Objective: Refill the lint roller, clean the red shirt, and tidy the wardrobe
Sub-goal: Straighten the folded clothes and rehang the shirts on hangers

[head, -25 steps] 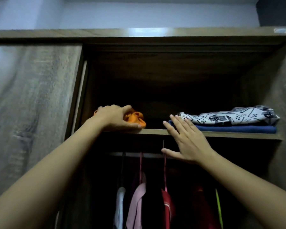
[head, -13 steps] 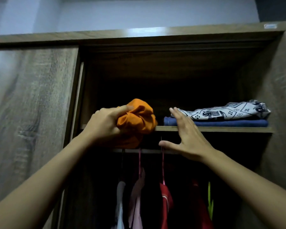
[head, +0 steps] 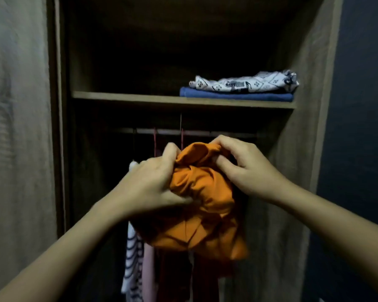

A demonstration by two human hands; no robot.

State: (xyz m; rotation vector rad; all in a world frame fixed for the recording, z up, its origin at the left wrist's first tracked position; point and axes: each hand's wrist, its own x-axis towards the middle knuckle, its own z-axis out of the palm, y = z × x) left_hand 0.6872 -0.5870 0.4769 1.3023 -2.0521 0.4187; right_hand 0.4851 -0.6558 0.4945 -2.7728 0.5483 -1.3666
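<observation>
A crumpled orange garment (head: 202,205) hangs in the air in front of the open wardrobe, below the shelf (head: 127,97). My left hand (head: 153,184) grips its left side with the fingers dug into the cloth. My right hand (head: 247,168) pinches its top right edge. The garment's lower part droops and covers some of the hanging clothes behind it. No lint roller is in view, and dark red clothing hangs low behind the orange cloth, mostly hidden.
On the shelf's right end a white patterned cloth (head: 244,83) lies on a folded blue cloth (head: 236,97). Under the rail (head: 205,132) hang a striped garment (head: 132,264) and a pink one (head: 148,275). The sliding door (head: 20,127) stands at left, a dark wall at right.
My left hand pulled the orange garment off the shelf and down in front of the rail. My right hand left the shelf edge and took hold of it. The view tilted downward.
</observation>
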